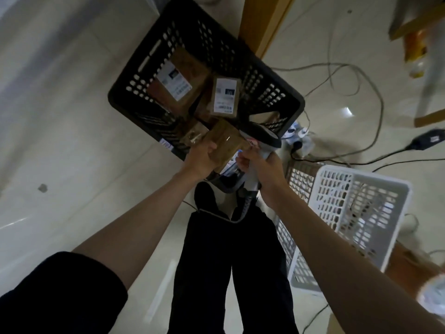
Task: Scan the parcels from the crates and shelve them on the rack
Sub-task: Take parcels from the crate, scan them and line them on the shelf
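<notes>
A black perforated crate stands on the floor ahead of me with several brown cardboard parcels inside, white labels facing up. My left hand grips a small brown parcel above the crate's near edge. My right hand holds a grey handheld scanner by its handle, with its head right beside that parcel. A coiled cable hangs from the scanner down toward my legs.
A white perforated crate stands at my right on the floor. Loose cables and a power adapter lie across the tiles behind it. A wooden post rises behind the black crate. Wooden furniture legs show at the far right.
</notes>
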The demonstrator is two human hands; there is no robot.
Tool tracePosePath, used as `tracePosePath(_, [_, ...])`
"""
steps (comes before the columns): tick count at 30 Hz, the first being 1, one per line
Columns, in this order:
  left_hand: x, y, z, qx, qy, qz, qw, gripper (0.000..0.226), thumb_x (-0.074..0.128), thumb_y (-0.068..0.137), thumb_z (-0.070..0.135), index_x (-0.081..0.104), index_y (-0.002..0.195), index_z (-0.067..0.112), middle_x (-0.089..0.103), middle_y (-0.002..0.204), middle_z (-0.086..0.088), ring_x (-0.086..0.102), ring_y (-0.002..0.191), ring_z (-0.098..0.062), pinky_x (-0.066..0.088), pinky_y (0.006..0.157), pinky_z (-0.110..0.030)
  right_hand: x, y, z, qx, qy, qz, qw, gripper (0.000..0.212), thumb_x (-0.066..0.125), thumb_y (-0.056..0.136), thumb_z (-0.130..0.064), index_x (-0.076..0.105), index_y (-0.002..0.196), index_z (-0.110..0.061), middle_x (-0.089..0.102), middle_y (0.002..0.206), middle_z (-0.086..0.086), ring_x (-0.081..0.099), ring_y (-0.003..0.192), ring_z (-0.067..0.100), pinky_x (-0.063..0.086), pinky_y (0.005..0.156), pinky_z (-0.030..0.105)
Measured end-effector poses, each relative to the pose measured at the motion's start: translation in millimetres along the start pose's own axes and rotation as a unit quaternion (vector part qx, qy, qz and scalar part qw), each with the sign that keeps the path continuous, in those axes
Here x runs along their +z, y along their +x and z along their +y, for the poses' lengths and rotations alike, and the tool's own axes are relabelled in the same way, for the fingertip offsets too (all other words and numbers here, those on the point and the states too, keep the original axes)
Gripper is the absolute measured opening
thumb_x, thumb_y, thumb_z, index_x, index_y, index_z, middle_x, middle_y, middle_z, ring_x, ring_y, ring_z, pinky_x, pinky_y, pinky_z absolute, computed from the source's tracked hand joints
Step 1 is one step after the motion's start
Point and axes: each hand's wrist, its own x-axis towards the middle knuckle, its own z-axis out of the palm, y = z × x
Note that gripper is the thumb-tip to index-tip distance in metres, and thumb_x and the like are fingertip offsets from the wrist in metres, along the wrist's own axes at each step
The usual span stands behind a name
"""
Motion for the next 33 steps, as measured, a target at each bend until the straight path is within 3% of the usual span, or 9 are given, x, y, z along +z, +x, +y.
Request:
tracePosePath(6, [35,64,-35,0.022,0.029,0.019,0.999,0.054,0.074,0.090,0.025,0.055,0.138,0.008,0.061,0.135,-0.012,0.059,0.122,-0.028,0.048,0.105,-0.041,13,59,41,0.038,0.008,-0.008,0.999,0.005,0.072,0.095,-0.018,0.067,0.097,-0.019,0.072,0.095,0.008,0.066,0.091,0.027,0.057,0.083,0.043])
tracePosePath(9, [54,84,-49,-0.009,0.052,0.028,0.998,0.062,0.070,0.094,0.022,0.044,0.147,0.005,0.049,0.148,-0.019,0.048,0.135,-0.033,0.037,0.114,-0.038,13,74,57,0.047,-0.004,-0.009,0.999,0.029,0.070,0.096,-0.017,0.066,0.123,-0.009,0.072,0.115,0.010,0.068,0.106,0.030,0.055,0.089,0.045])
tracePosePath(13, [68,103,-62,-0.019,0.075,-0.026,0.997,0.100,0.089,0.074,0.030,0.032,0.154,0.011,0.040,0.155,-0.015,0.041,0.141,-0.030,0.036,0.117,-0.041,4,83,73,0.052,-0.002,0.003,0.999,0.037,0.068,0.095,-0.012,0.062,0.131,-0.008,0.072,0.119,0.012,0.069,0.108,0.030,0.056,0.092,0.045])
tracePosePath(16, [70,110,-69,-0.028,0.092,-0.031,0.995,0.120,0.094,0.066,0.037,0.020,0.158,0.014,0.031,0.160,-0.014,0.033,0.146,-0.029,0.033,0.119,-0.042,2,84,77,0.059,-0.019,0.024,0.998,0.035,0.070,0.094,-0.016,0.063,0.128,-0.012,0.073,0.115,0.009,0.070,0.101,0.024,0.058,0.083,0.040])
tracePosePath(18, [70,110,-68,-0.019,0.094,-0.014,0.995,0.122,0.094,0.063,0.037,0.021,0.158,0.013,0.031,0.160,-0.013,0.033,0.147,-0.027,0.034,0.119,-0.038,5,82,76,0.051,-0.015,0.024,0.998,0.037,0.069,0.094,-0.014,0.061,0.130,-0.010,0.073,0.114,0.008,0.070,0.097,0.021,0.058,0.079,0.036])
tracePosePath(21, [61,99,-57,0.008,0.066,0.033,0.997,0.114,0.093,0.056,0.034,0.035,0.152,0.011,0.043,0.152,-0.011,0.043,0.140,-0.026,0.040,0.111,-0.030,10,70,64,0.044,0.002,0.018,0.999,0.037,0.068,0.095,-0.011,0.061,0.131,-0.008,0.072,0.116,0.014,0.071,0.101,0.028,0.059,0.086,0.042])
tracePosePath(27, [3,25,-22,-0.050,-0.001,0.100,0.994,0.101,0.092,0.059,0.042,0.046,0.143,0.008,0.049,0.143,-0.014,0.052,0.127,-0.029,0.048,0.103,-0.038,6,7,7,0.014,-0.026,-0.022,0.999,0.035,0.073,0.092,-0.016,0.063,0.127,-0.016,0.074,0.109,0.001,0.069,0.101,0.022,0.057,0.090,0.042])
tracePosePath(30, [-42,-33,8,-0.053,-0.062,0.119,0.990,0.100,0.078,0.051,0.052,0.054,0.135,0.003,0.061,0.129,-0.014,0.059,0.118,-0.030,0.054,0.094,-0.042,10,-40,-38,-0.010,-0.036,-0.081,0.996,0.016,0.070,0.096,-0.016,0.066,0.111,-0.020,0.072,0.091,-0.007,0.067,0.091,0.020,0.057,0.080,0.036])
tracePosePath(33, [-89,-93,35,-0.044,-0.114,0.155,0.980,0.099,0.081,0.054,0.048,0.053,0.138,0.005,0.062,0.127,-0.012,0.060,0.116,-0.029,0.053,0.094,-0.039,26,-92,-89,-0.045,-0.058,-0.118,0.990,0.029,0.070,0.096,-0.013,0.063,0.124,-0.014,0.071,0.103,0.004,0.068,0.093,0.023,0.061,0.086,0.042])
